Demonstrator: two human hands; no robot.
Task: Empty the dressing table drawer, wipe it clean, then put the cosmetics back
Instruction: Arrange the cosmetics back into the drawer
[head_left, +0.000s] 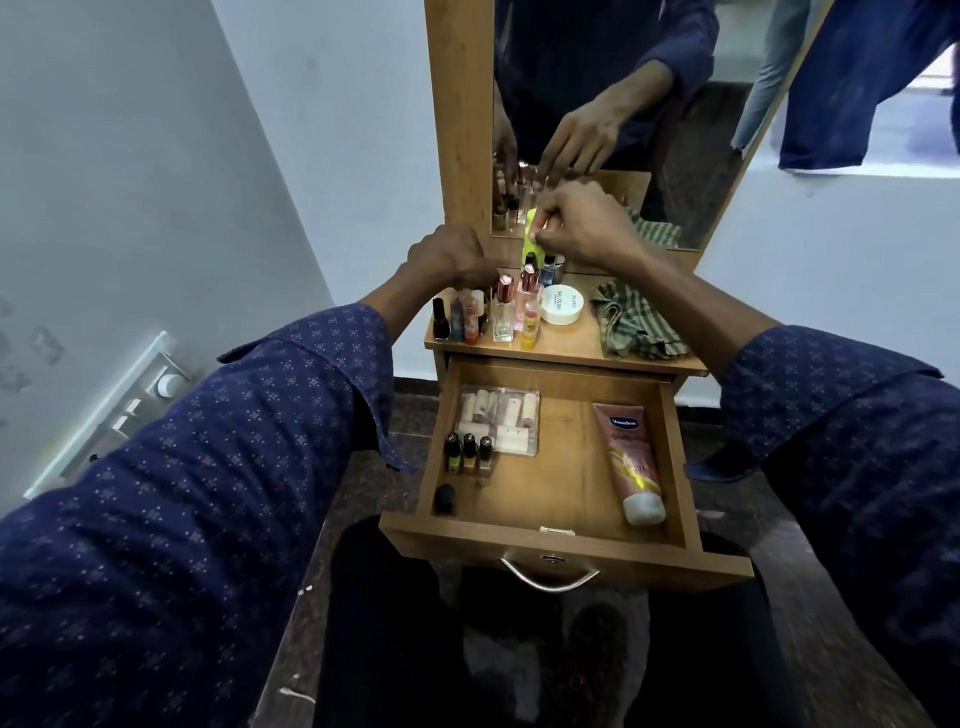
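Wooden drawer stands pulled open, the landmark here. Inside it, from its left: nail polishes, a clear pouch, a pink tube. Above it on the top, the left hand curls over small bottles; whether it pinches one is hidden. The right hand pinches a yellow-green bottle; a cloth lies rightmost. Judging by this, refilling is underway; next, lower that bottle into the drawer's bare middle.
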